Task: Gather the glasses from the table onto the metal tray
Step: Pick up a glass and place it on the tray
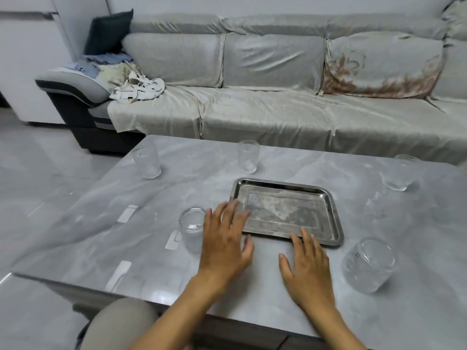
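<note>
Glasses stand scattered on the grey marble-patterned table (252,286) around a rectangular metal tray (334,218), and none of them is on the tray. In the head view, the far-left glass (147,160) stands upright near the table's far left corner. A ribbed glass (248,156) stands upright just beyond the tray's far edge. The far-right glass (399,173) sits near the right edge of the table, well apart from the tray. A near-left glass (191,229) stands upright just left of the tray's near left corner. The near-right glass (367,265) is close to the tray's near right corner; it looks tilted, though the wide lens makes that hard to judge.

The left hand (225,243) hovers palm down between the near-left glass and the tray, its fingers (227,210) spread, with the tips over the tray's left rim. It sits just beside the near-left glass and holds nothing. The right hand (307,269) lies palm down over the table in front of the tray, fingers loosely spread and empty, the tips reaching the tray's near rim. Whether either hand touches the tray cannot be told.

Beyond the table runs a long sofa (278,97) under a pale cover, with a dark cushion (108,31) and crumpled cloth (137,88) at its left end. A knee in beige fabric (121,324) shows at the bottom edge.
</note>
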Available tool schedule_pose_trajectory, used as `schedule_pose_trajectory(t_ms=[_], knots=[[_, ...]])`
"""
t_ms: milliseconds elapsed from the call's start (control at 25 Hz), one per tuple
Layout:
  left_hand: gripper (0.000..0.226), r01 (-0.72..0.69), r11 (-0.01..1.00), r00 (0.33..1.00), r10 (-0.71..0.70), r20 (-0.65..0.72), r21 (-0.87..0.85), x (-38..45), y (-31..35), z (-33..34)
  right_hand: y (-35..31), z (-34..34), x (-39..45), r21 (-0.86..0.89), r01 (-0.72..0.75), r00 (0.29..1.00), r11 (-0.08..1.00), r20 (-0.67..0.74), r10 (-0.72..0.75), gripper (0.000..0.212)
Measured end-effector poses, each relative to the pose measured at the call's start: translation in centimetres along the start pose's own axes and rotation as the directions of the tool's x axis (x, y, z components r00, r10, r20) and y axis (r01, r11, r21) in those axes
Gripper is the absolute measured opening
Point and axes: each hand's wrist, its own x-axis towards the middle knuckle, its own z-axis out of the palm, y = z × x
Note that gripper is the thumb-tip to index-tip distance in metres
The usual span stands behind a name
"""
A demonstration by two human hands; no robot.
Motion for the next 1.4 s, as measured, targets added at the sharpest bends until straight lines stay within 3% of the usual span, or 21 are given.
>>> schedule_pose_trajectory(t_ms=[80, 160, 240, 320, 400, 480, 640, 680, 760, 840, 920, 960, 1040, 1080, 1240, 1400], knots=[[0.07, 0.171, 0.971, 0.981, -0.183, 0.063, 0.165, 1.9, -2.2, -3.0, 0.2, 0.2, -0.2, -0.019, 0.009, 1.0, 1.0, -0.009, -0.009, 0.062], [0.085, 0.345, 0.901, 0.885, -0.405, 0.23, 0.262, 2.9, -4.5, -4.6, 0.1, 0.2, -0.5, -0.036, 0.016, 1.0, 0.999, -0.014, -0.017, 0.06], [0.095, 0.476, 0.847, 0.772, -0.532, 0.347, 0.238, 2.7, -6.3, -5.1, -0.2, -0.1, -0.6, -0.053, 0.02, 1.0, 0.998, 0.006, -0.02, 0.059], [0.096, 0.607, 0.788, 0.706, -0.593, 0.386, 0.101, 2.1, -7.2, -5.2, -0.3, -0.3, -0.5, -0.041, 0.052, 0.999, 0.998, -0.001, -0.052, 0.057], [0.084, 0.631, 0.776, 0.726, -0.599, 0.338, 0.02, 1.7, -6.9, -5.3, -0.4, -0.6, -0.8, 0.017, 0.127, 0.991, 0.992, -0.054, -0.126, 0.058], [0.073, 0.556, 0.83, 0.813, -0.531, 0.238, -0.048, 2.3, -6.2, -5.7, -1.4, -1.5, -0.9, 0.214, 0.205, 0.977, 0.955, -0.11, -0.185, 0.065], [0.067, 0.399, 0.829, 0.917, -0.35, 0.192, -0.391, 5.9, -2.8, -6.8, -7.6, -3.7, 1.8, 0.743, 0.13, 0.972, 0.656, 0.036, -0.233, 0.089], [0.07, 0.351, 0.823, 0.935, -0.287, 0.206, -0.446, 6.6, -1.8, -6.7, -9.0, -4.1, 2.7, 0.793, 0.103, 0.98, 0.6, 0.023, -0.198, 0.091], [0.08, 0.276, 0.83, 0.947, -0.149, 0.285, -0.484, 8.0, -0.9, -6.4, -10.0, -4.8, 4.6, 0.781, 0.098, 0.995, 0.617, -0.073, -0.065, 0.087], [0.089, 0.33, 0.741, 0.908, -0.079, 0.412, -0.585, 9.9, -2.3, -5.1, -9.0, -5.0, 6.6, 0.726, 0.084, 0.994, 0.683, -0.108, -0.007, 0.08], [0.077, 0.537, 0.524, 0.831, -0.192, 0.523, -0.661, 11.5, -5.1, -2.6, -7.5, -4.3, 8.7, 0.713, 0.016, 0.998, 0.701, -0.059, 0.038, 0.074], [0.067, 0.629, 0.464, 0.774, -0.297, 0.559, -0.624, 11.8, -6.4, -0.8, -7.0, -3.9, 9.9, 0.725, -0.029, 0.997, 0.688, -0.031, 0.075, 0.071], [0.055, 0.746, 0.52, 0.658, -0.479, 0.58, -0.417, 11.4, -7.9, 2.6, -6.5, -2.9, 12.6, 0.734, -0.086, 0.992, 0.673, -0.002, 0.129, 0.066], [0.055, 0.756, 0.561, 0.635, -0.506, 0.583, -0.337, 10.8, -8.3, 4.1, -6.5, -2.3, 14.0, 0.719, -0.095, 0.991, 0.689, 0.001, 0.135, 0.065], [0.047, 0.725, 0.638, 0.652, -0.516, 0.556, -0.259, 10.1, -8.8, 6.7, -7.0, 1.1, 17.5, 0.6, -0.105, 0.993, 0.793, 0.025, 0.113, 0.068], [0.019, 0.69, 0.685, 0.681, -0.503, 0.533, -0.236, 10.0, -8.5, 7.4, -7.0, 3.2, 18.4, 0.547, -0.084, 0.996, 0.833, 0.025, 0.084, 0.068]])
